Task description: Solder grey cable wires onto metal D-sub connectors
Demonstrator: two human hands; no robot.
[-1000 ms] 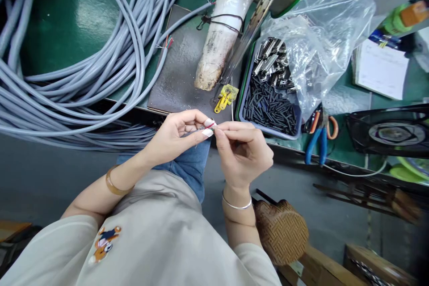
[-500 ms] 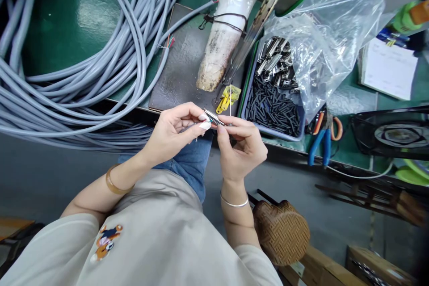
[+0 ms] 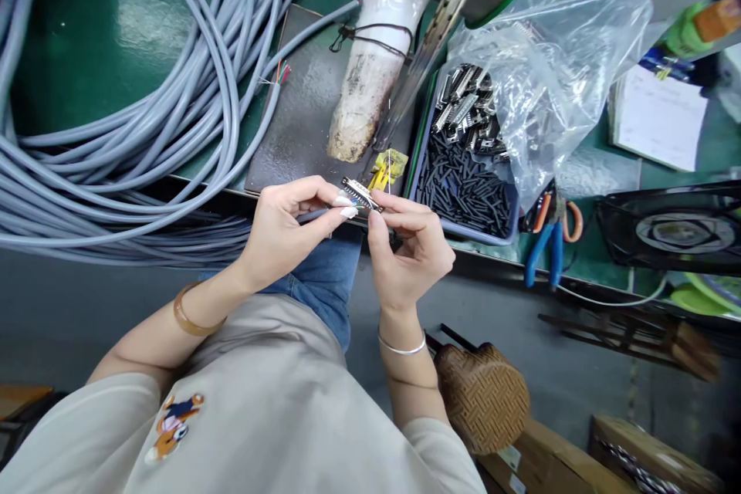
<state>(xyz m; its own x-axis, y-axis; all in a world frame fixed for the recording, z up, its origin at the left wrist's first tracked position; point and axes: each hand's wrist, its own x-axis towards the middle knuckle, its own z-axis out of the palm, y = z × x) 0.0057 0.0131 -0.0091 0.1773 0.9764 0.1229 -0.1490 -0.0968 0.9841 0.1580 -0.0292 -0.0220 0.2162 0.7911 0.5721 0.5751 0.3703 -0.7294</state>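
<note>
My left hand (image 3: 286,228) is closed in a pinch on the end of a grey cable (image 3: 312,214) at the bench's front edge. Against its fingertips, my right hand (image 3: 408,251) pinches a small metal connector (image 3: 360,194), tilted, at the cable's end. Both hands meet just below a dark metal plate (image 3: 301,123) on the green bench.
A big coil of grey cables (image 3: 116,131) fills the left of the bench. A blue tray (image 3: 425,135) of black tubes and metal connectors sits right of my hands, under a clear plastic bag (image 3: 556,54). Blue and orange pliers (image 3: 544,239) lie beside it. A yellow clip (image 3: 385,167) lies behind the connector.
Both hands have risen a little toward the bench edge. The metal connector has come into view between the fingertips, where only wire ends showed a second ago.
</note>
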